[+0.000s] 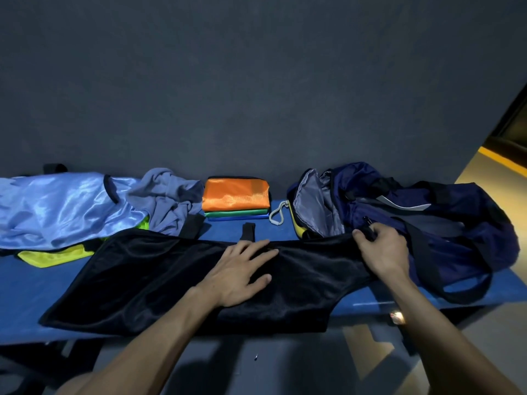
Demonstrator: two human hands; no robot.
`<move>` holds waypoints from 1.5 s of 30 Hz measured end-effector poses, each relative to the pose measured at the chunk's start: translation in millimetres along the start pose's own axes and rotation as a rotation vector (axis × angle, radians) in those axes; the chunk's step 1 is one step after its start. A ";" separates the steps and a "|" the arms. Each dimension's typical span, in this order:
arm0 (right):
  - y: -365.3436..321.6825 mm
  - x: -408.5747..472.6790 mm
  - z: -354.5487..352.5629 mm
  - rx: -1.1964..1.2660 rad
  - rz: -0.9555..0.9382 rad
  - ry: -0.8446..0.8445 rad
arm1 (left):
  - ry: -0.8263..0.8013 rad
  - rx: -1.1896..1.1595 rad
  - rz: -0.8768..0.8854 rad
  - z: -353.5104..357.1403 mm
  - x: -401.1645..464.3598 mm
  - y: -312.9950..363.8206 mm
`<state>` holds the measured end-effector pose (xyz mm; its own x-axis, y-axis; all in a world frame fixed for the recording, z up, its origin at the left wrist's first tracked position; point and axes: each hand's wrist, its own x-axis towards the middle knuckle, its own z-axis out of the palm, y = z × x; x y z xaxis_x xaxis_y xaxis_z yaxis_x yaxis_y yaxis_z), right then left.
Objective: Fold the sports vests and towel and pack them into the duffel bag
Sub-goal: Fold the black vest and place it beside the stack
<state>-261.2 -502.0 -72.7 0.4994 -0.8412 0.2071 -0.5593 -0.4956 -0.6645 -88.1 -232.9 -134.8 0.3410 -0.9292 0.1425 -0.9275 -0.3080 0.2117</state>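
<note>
A black sports vest (148, 277) lies spread across the blue bench (25, 297). My left hand (239, 272) presses flat on its middle with straight fingers. My right hand (382, 249) pinches the vest's right shoulder end beside the open navy duffel bag (445, 220). At the back sits a folded stack with an orange vest (235, 196) on top of green and blue ones. A shiny light blue vest (57, 206), a yellow-green vest (51, 256) under it and a crumpled grey-blue towel (168, 201) lie at the left.
A dark grey wall stands right behind the bench. A white cord loop (276, 215) hangs from the bag's left end. The bag's black strap (467, 292) drapes over the bench's front edge. Grey floor lies below and to the right.
</note>
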 end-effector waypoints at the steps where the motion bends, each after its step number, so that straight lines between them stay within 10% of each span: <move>1: 0.1 1.1 -3.4 0.007 0.007 0.003 | -0.010 0.006 0.010 -0.4 0.4 3.8; 8: 5.4 8.3 -27.3 -0.010 0.057 0.049 | 0.177 0.017 0.088 5.8 9.5 19.6; 25: -21.5 -1.9 -61.2 0.240 0.094 0.097 | 0.047 -0.034 0.120 8.9 15.6 40.3; 31: -91.2 -30.2 -50.9 0.519 0.027 -0.155 | 0.114 0.044 0.091 -14.3 -15.7 -6.1; 45: -230.7 -107.9 96.6 0.464 -0.180 -0.627 | 0.221 0.186 -0.730 -72.4 -126.3 -107.5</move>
<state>-122.1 -276.0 -11.0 0.9118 -0.4104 -0.0106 -0.1708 -0.3559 -0.9188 -20.4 -67.6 -105.5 0.8786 -0.4224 0.2226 -0.4608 -0.8723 0.1636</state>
